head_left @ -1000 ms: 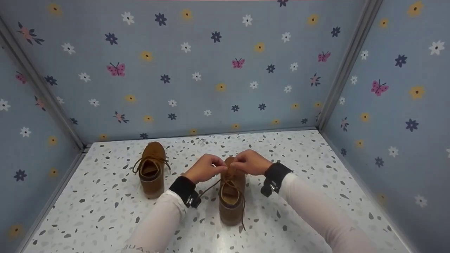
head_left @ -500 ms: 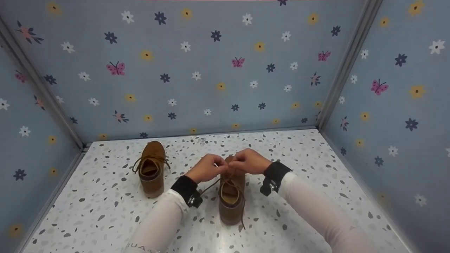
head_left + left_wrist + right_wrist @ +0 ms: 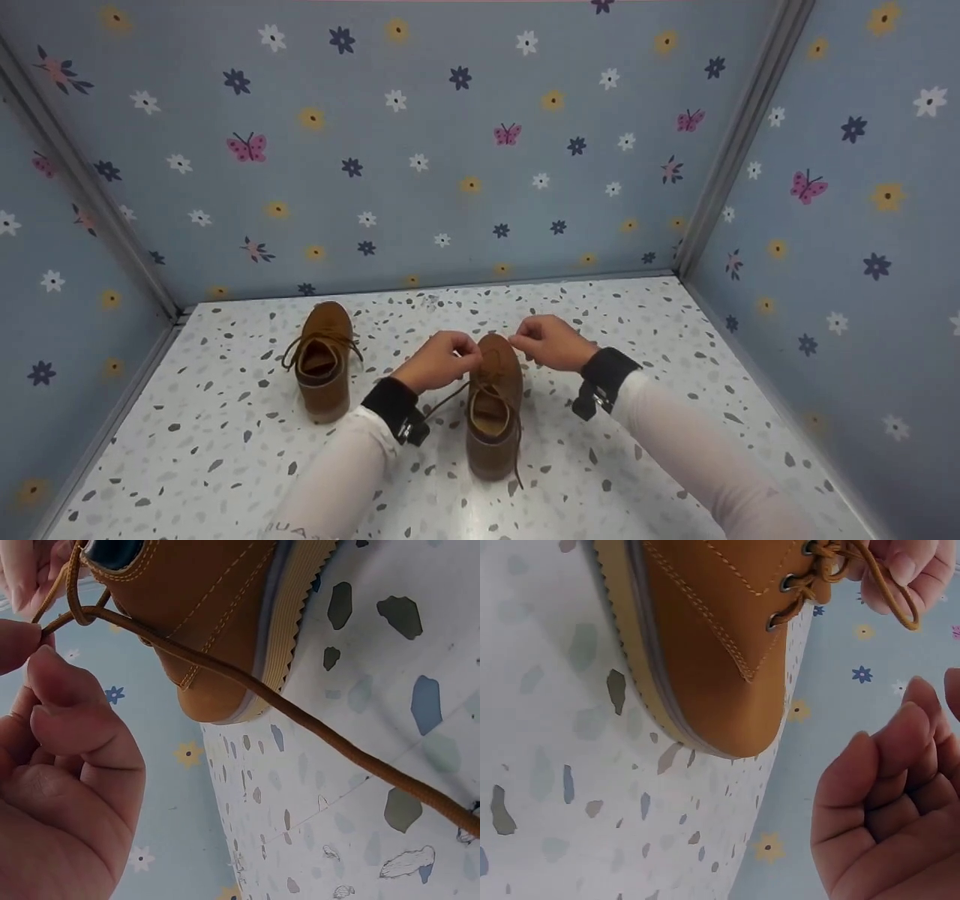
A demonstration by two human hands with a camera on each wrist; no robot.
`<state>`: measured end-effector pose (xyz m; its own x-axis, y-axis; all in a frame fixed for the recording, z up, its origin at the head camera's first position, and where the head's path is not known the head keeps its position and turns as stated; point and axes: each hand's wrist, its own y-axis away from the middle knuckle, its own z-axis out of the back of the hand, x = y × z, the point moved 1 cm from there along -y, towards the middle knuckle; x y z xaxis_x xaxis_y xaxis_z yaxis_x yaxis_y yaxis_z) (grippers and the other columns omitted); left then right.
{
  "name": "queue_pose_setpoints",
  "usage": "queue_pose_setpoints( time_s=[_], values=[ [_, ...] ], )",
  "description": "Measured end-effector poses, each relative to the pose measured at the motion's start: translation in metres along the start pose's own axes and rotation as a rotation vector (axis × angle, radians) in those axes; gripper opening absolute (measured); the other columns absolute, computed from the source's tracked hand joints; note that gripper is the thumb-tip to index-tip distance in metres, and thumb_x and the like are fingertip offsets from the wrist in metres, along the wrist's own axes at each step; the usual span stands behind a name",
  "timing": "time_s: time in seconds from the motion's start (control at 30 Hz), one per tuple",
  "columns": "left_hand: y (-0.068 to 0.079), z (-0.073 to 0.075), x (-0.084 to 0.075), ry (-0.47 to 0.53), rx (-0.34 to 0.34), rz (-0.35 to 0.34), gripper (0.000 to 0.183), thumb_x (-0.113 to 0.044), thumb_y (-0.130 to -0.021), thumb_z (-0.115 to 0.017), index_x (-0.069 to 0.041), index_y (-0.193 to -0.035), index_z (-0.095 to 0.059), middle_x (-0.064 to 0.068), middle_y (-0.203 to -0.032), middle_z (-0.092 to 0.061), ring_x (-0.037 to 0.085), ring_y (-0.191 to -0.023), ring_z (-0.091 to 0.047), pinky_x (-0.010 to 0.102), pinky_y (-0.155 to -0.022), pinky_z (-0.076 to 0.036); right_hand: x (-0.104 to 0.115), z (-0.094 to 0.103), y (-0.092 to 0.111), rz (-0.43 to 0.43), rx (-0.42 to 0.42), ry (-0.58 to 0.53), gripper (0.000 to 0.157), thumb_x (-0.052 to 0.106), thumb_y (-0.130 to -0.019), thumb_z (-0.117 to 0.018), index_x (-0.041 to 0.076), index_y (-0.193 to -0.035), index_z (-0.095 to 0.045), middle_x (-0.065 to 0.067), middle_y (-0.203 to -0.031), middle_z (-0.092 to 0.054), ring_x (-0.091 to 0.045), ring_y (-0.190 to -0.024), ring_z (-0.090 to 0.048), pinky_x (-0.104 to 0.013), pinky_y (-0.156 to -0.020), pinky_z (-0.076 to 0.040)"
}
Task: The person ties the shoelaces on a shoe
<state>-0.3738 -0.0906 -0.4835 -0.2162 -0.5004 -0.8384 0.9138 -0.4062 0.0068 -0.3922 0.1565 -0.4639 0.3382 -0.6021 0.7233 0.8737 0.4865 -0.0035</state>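
Note:
A brown lace-up shoe (image 3: 498, 375) stands on the floor with its toe pointing away from me. Over its laces, my left hand (image 3: 441, 360) pinches the brown shoelace (image 3: 187, 652) between thumb and index finger. A loop of that lace (image 3: 889, 581) sticks out by the left fingers in the right wrist view. To the right of the toe, my right hand (image 3: 553, 343) hovers with loosely curled fingers and nothing between them; a gap shows between its thumb and fingertips in the right wrist view. One loose lace end hangs along the shoe's right side.
Further left stands a second brown shoe (image 3: 327, 360), its laces tied in a bow. The speckled white floor (image 3: 405, 495) is bounded by a flowered blue panel (image 3: 450, 142) at the back and similar panels on both sides.
My right hand has let go near the laces and moved right, away from the left hand, uncovering the toe. The left hand has stayed nearly in place on the lace.

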Motion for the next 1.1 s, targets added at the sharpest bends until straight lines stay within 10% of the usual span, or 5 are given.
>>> queue_pose_setpoints(
  time_s=[0.6,1.1],
  values=[
    [0.002,-0.003,0.002,0.039,-0.006,-0.032,0.005,-0.01,-0.087,-0.064,-0.01,-0.091,-0.066,-0.001,-0.091,-0.062,0.014,-0.082,-0.061,0.026,-0.072,-0.052,0.009,-0.044,0.026,0.142,0.106,0.099,0.019,0.029,-0.091,-0.082,0.016,-0.087,-0.069,0.007,-0.079,-0.068,-0.004,-0.07,-0.06,-0.023,-0.065,-0.051],
    [0.006,-0.001,0.005,0.215,0.058,-0.063,0.016,0.0,-0.082,-0.057,-0.007,-0.094,-0.063,-0.003,-0.081,-0.06,0.01,-0.067,-0.053,0.024,-0.059,-0.043,0.01,-0.034,0.025,0.13,0.104,0.119,0.015,0.021,-0.1,-0.071,0.012,-0.092,-0.063,0.007,-0.082,-0.06,-0.007,-0.073,-0.057,-0.025,-0.066,-0.048]
  ],
)
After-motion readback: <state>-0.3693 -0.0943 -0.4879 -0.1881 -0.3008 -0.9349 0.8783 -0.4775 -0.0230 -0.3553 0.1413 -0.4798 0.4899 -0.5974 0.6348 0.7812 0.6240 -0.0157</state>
